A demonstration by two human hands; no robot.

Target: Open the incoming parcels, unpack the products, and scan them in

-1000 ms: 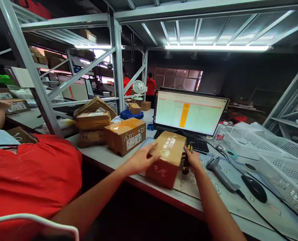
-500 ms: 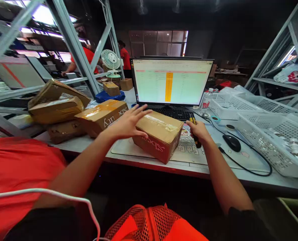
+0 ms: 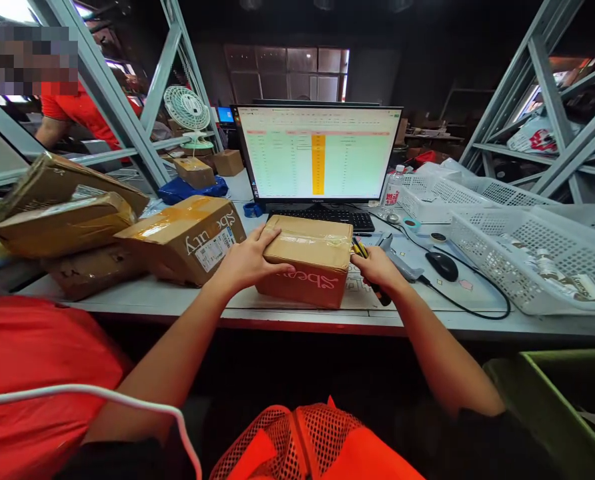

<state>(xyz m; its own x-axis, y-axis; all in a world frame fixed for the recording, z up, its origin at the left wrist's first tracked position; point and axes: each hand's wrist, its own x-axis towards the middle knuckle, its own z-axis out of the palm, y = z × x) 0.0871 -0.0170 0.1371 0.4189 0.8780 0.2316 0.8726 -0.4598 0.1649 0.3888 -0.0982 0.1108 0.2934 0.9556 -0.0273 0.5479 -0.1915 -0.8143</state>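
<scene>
A taped cardboard box (image 3: 302, 287) with pink lettering sits on the desk before me. My left hand (image 3: 250, 260) grips its left end, fingers on the top edge and thumb along the front. In my right hand (image 3: 375, 267) is a yellow and black utility knife (image 3: 360, 248). The knife's front end is at the box's right end, near the clear tape; its blade is too small to make out. A grey handheld scanner (image 3: 400, 260) with a cable lies just beyond my right hand.
Other cardboard boxes (image 3: 177, 233) are stacked to the left. Behind stand a monitor (image 3: 282, 160) and a keyboard (image 3: 345, 219). At the right are a mouse (image 3: 442, 265) and white plastic baskets (image 3: 502, 283). A person in a red shirt (image 3: 77, 113) is at far left.
My left hand has come down from above the box onto its left end. The box has turned squarer to me, and the knife has come up to its right end. The view has shifted right.
</scene>
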